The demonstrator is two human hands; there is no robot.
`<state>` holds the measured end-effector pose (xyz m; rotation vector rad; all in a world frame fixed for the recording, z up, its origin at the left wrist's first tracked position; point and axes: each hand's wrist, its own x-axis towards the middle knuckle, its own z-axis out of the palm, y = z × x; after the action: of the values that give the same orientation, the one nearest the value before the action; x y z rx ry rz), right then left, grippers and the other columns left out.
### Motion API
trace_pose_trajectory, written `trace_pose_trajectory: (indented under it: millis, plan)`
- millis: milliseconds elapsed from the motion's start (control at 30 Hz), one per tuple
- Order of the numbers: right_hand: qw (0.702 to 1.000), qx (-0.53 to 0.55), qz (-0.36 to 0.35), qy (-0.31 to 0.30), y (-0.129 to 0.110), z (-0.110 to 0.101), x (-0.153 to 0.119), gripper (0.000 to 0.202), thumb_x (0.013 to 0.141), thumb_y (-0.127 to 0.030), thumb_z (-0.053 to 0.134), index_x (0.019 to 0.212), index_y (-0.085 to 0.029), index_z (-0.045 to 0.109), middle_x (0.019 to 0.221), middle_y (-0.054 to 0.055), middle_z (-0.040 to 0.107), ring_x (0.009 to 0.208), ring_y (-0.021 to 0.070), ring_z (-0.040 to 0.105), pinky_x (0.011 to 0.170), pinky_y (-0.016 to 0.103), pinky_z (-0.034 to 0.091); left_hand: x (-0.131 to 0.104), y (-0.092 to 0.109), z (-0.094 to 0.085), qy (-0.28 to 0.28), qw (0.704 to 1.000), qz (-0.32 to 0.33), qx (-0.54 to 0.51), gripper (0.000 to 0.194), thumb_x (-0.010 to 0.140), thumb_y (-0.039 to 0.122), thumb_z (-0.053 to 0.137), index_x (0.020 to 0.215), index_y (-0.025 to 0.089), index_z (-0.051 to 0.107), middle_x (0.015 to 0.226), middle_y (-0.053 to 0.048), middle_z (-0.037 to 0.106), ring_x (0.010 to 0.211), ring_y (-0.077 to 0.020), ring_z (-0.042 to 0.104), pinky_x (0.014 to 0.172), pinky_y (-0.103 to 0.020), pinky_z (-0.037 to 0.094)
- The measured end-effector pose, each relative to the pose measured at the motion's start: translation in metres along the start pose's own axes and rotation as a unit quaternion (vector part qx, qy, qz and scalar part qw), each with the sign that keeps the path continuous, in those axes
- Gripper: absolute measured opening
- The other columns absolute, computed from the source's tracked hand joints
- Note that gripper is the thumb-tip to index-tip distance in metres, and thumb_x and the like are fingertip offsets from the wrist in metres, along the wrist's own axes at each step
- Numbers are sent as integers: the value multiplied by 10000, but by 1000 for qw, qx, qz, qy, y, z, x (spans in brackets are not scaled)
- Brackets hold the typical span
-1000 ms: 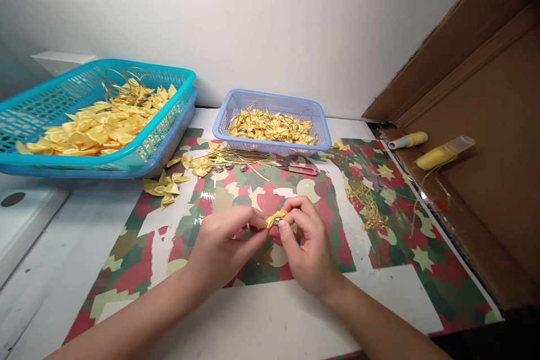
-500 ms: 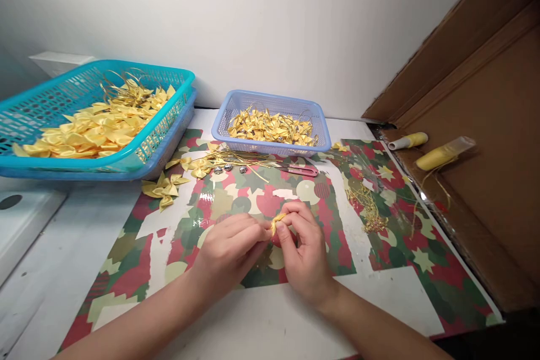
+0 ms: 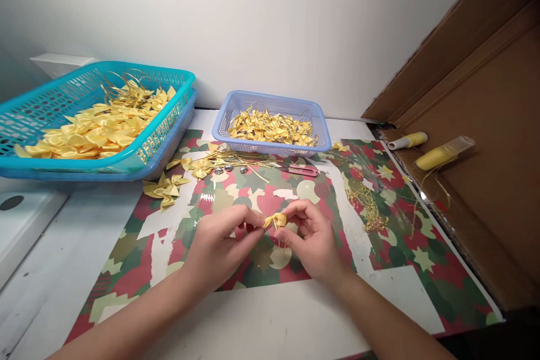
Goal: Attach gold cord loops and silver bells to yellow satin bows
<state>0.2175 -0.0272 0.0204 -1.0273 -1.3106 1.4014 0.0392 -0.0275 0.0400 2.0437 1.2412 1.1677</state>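
Bows fill the teal basket (image 3: 63, 163) at ten o'clock from the hands; most look plain, though gold loops rise among those at its back. The basket's left end is cut off. Nearer, between nine and ten, loose bows (image 3: 166, 187) lie on the patterned mat, seemingly unworked.

The left hand (image 3: 219, 242), nearly closed, pinches one side of a small yellow bow (image 3: 278, 219), at the clock's centre. Towards eleven, silver bells (image 3: 228, 167) sit by gold cords (image 3: 253, 158), apparently unused.

At twelve, the blue basket (image 3: 270, 148) holds bows with gold loops and silvery bits, seemingly further along; tangling hides how many. The right hand (image 3: 316, 242), fingers loosely curled, grips the bow's other side. Fine strands dangle below, so it looks unfinished; fingertips mask any fastening.

A pink-handled tool (image 3: 304, 170) lies at one, fine threads (image 3: 373, 216) at three, too tangled to separate.
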Motion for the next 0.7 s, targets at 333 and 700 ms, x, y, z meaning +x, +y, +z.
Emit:
trace_pose_trajectory:
  millis: [333,700]
  plan:
    - [998,-17,44,-39,-6,-3,6,154,856,-362,634,929,-226,630,820,6,596,754,138,582,643,257,501,1,-2,3,-9,990,135,47,187,862,33,532,781,196,574,747,8,714,604,-109,578,558,-209,466]
    - [991,-8,-123,44,-13,-8,12,134,920,-300,559,806,-251,612,837,-10,559,864,129,546,785,273,443,4,-14,5,-67,969,201,128,239,930,104,452,738,212,545,681,-7,664,601,-143,546,580,-255,438]
